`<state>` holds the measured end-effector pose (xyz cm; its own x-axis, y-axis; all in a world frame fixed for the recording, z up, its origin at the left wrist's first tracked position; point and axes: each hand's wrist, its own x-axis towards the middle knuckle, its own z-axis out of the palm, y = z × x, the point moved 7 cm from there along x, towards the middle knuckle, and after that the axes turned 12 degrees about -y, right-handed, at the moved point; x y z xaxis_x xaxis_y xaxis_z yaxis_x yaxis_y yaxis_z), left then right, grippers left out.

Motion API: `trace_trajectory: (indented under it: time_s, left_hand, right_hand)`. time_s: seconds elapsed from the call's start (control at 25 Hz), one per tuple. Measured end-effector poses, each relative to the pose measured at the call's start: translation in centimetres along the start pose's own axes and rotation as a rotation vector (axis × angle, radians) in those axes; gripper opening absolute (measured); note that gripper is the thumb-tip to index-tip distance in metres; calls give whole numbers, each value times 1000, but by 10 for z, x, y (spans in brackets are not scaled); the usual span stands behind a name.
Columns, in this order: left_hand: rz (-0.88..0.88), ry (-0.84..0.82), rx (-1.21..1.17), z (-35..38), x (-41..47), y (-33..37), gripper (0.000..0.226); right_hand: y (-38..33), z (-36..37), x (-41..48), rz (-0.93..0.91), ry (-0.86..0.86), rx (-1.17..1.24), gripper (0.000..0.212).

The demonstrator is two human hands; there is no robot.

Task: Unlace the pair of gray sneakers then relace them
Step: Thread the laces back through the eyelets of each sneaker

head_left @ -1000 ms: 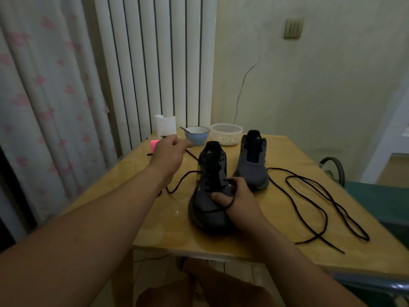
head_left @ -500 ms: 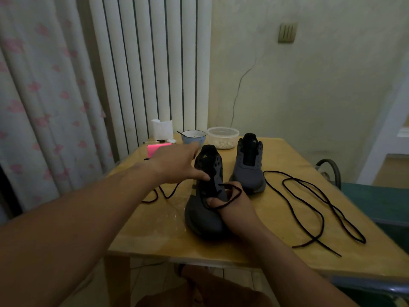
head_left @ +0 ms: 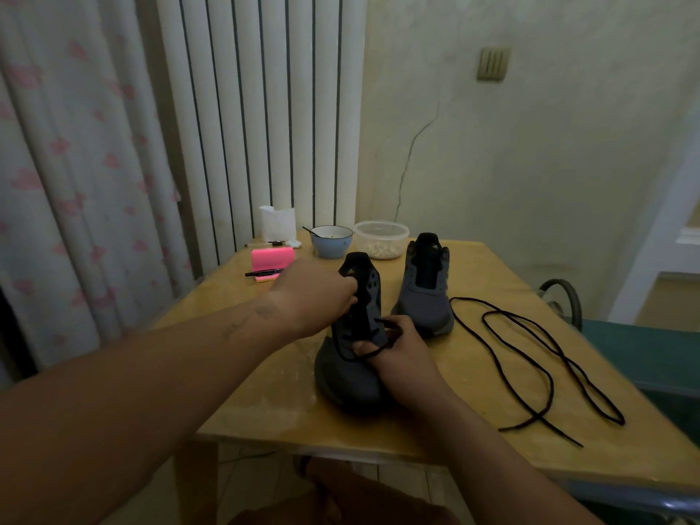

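Evidently the right hand (head_left: 401,354) grips the near sneaker (head_left: 350,377) steady (thumb pinning its lace (head_left: 356,358)) so the left hand (head_left: 314,297), seemingly pinching lace, can pull.

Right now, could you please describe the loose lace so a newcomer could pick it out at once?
Find the wooden table. Right of the far sneaker, the loose lace lies in long black loops on the bare wood. Unlike the threaded lace pinched by the right hand at the near sneaker, it runs through no eyelets and no hand touches it.
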<state>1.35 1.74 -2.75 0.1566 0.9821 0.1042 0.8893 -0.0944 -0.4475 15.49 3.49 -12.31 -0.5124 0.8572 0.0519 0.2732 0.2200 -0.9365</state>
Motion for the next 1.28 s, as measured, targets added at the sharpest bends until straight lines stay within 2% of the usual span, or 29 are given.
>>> trace_trajectory:
  time_s: [0.08,0.16,0.24,0.28,0.32,0.36,0.4,0.44,0.52,0.6,0.76,0.96,1.04,1.12,1.24,1.28]
  left_hand:
    - [-213,138,-112,6,-2,-27,22]
    - [-472,290,-489,17,-8,-60,31]
    - [-657,422,-1109,38,-9,-75,36]
    - [-706,491,-1497,46,-4,-76,32]
    - [-721,536,-1916,53,2,-70,24]
    - [-713,510,-2276,56,8,-58,17]
    - [-693,450,-2490,55,11,-48,14]
    - [-676,406,-2557,54,13,-46,14]
    - [-682,409,-2515,55,8,-52,19]
    - [-757,537,-2461,62,0,-70,26]
    - [-832,751,-2417,69,-12,-103,11]
    - [-894,826,-2379,78,-16,-127,14]
    - [-870,786,-2354,81,-13,-127,17]
    - [-767,610,-2243,80,-7,-116,23]
    - [-404,399,-2009,44,10,-99,25]
    - [-291,367,-1913,26,16,-96,25]
  right_hand:
    - [2,-1,2,12,2,-15,57]
    - [3,-2,4,19,13,-41,59]
    - [3,-1,5,32,9,-49,64]
    - [2,-1,5,32,5,-49,67]
    - [3,-1,6,31,-1,-48,69]
    - [2,-1,5,32,-4,-49,70]
    - [3,-1,4,31,-3,-49,71]
    - [3,-1,4,31,-2,-49,71]
    - [2,-2,2,35,-1,-45,71]
    - [1,-1,1,29,2,-47,70]
    - [1,-1,1,38,-6,-43,70]
    - [0,0,0,62,-13,-68,68]
    - [1,1,1,80,-46,-76,69]
    - [-2,-3,-2,103,-37,-116,71]
    - [-47,-24,8,-63,166,-448,71]
    - [-70,-29,18,-131,177,-475,69]
